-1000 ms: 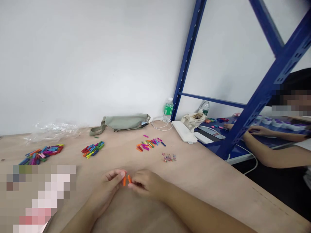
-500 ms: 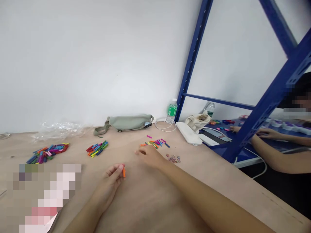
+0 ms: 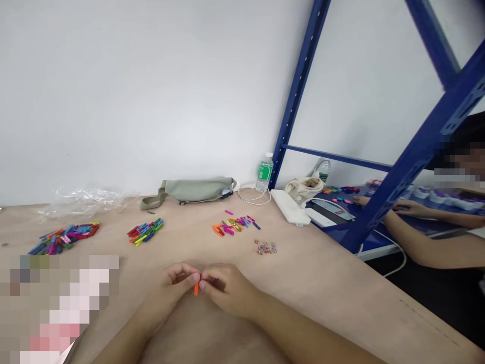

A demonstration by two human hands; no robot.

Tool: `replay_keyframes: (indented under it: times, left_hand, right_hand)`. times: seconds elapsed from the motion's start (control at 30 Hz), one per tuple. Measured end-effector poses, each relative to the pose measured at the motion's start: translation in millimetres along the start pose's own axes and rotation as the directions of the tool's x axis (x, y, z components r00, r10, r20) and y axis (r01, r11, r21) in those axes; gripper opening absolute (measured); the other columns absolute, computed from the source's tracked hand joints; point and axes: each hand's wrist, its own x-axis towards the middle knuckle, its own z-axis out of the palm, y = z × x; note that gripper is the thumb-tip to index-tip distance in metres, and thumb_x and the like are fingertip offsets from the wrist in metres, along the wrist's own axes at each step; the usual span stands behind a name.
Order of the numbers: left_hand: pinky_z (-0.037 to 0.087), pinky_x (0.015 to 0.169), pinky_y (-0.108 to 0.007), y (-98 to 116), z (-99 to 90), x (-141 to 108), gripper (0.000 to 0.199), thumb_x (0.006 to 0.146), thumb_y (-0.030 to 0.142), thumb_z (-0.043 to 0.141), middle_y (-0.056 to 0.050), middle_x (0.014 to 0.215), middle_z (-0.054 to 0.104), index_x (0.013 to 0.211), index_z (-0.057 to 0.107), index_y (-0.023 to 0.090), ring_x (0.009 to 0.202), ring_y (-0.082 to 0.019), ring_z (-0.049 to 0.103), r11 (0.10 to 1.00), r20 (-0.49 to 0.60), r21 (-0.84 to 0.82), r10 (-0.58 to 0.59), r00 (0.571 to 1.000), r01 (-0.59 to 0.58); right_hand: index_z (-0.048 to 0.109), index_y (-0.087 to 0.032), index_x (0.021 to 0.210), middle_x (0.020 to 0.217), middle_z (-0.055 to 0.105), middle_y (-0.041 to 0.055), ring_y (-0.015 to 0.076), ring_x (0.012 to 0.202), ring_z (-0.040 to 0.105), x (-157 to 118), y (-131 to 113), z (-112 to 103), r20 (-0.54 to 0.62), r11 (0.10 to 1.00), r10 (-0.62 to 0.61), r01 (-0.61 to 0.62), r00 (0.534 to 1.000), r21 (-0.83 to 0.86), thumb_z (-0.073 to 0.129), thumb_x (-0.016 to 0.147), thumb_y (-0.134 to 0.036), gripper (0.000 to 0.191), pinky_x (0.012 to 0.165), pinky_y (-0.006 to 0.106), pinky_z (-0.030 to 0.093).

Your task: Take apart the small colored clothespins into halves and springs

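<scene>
Pinched between the thumb and fingers of my left hand (image 3: 172,290) is a small orange clothespin piece (image 3: 196,289), its lower end pointing down. My right hand (image 3: 225,288) meets it there, thumb and forefinger closed against the piece; whatever else those fingertips hold is hidden. Beyond my hands, loose coloured clothespin pieces (image 3: 229,226) lie scattered on the table (image 3: 303,293). To their right is a little heap of small metal springs (image 3: 266,247). Farther left sit two piles of coloured clothespins, a smaller pile (image 3: 146,231) and a larger pile (image 3: 64,237).
Along the wall are crumpled clear plastic (image 3: 85,199), a grey-green pouch (image 3: 197,190), a water bottle (image 3: 264,172) and a white box-like device (image 3: 290,207) with a cable. A blue metal frame (image 3: 401,146) stands right; behind it, a co-worker's arms (image 3: 428,247) rest at another table.
My right hand has come back from beside the loose pieces to meet my left hand at the orange clothespin piece. The view has shifted slightly.
</scene>
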Motion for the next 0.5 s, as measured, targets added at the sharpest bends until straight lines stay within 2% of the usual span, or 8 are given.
replay_keyframes:
  times: [0.2,0.37,0.5]
  left_hand:
    - [0.039,0.062,-0.024,-1,-0.5,0,0.018,0.068,0.034,0.06,-0.002,0.062,0.062,0.071,0.064,0.016,0.062,-0.014,0.052,0.999,0.037,-0.031,-0.027,0.999,0.028]
    - [0.04,0.061,-0.025,-1,-1.4,0,0.018,0.067,0.034,0.061,-0.002,0.062,0.063,0.07,0.063,0.016,0.061,-0.014,0.052,0.998,0.033,-0.029,-0.052,0.998,0.053]
    - [0.041,0.061,-0.025,-1,-0.5,-1,0.021,0.066,0.036,0.061,-0.003,0.063,0.064,0.071,0.064,0.016,0.06,-0.015,0.054,0.998,0.027,-0.011,-0.055,0.998,0.055]
  right_hand:
    - [0.057,-0.015,0.071,0.061,0.051,-0.003,0.0078,0.055,0.044,0,-1,0,0.025,0.998,-0.061,0.062,0.998,-0.017,0.044,0.077,-0.017,0.015,0.054,0.017,0.035]
    - [0.059,-0.015,0.071,0.058,0.049,-0.0041,0.0064,0.052,0.042,-1,4,0,0.028,0.999,-0.036,0.035,0.999,0.038,0.041,0.08,-0.02,0.021,0.05,0.016,0.033]
    - [0.056,-0.014,0.062,0.055,0.05,-0.0047,0.0063,0.05,0.043,0,13,5,-0.01,0.999,-0.011,0.011,1.0,0.03,0.049,0.071,-0.013,0.012,0.05,0.016,0.034]
